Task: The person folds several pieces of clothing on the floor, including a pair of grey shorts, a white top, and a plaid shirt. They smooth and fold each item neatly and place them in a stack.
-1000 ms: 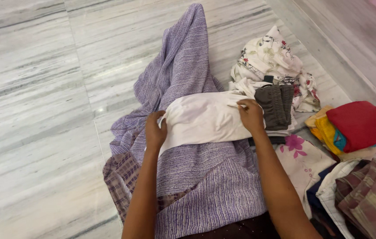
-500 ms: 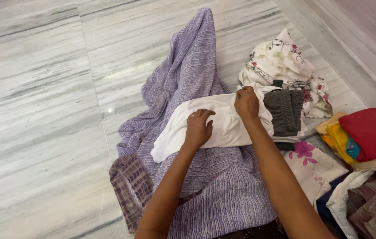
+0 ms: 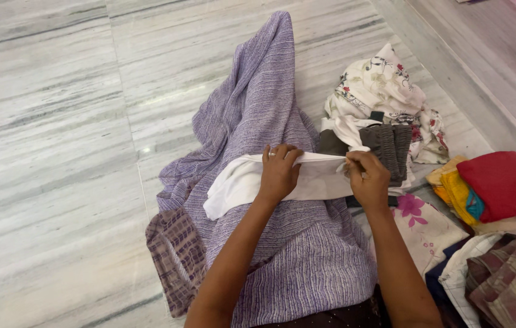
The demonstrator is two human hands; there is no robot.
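Observation:
A white cloth point(image 3: 234, 188) lies folded across my lap, on the purple striped fabric point(image 3: 258, 115) that covers my outstretched leg. My left hand point(image 3: 279, 173) grips the cloth's upper edge near its middle. My right hand point(image 3: 367, 179) pinches the same edge at its right end, so the edge is stretched between both hands. The cloth's left part hangs loose toward the floor.
A dark grey ribbed garment point(image 3: 388, 146) and a floral white cloth point(image 3: 385, 91) lie just beyond my right hand. A red and yellow folded pile point(image 3: 501, 185), a flowered cloth point(image 3: 425, 228) and a striped brown cloth point(image 3: 513, 285) sit at right. A checked cloth point(image 3: 176, 255) lies at left on the marble floor point(image 3: 51, 152).
My left hand has moved from the cloth's left end to its middle, and both hands have lifted and folded the upper edge. The cloth now looks narrower.

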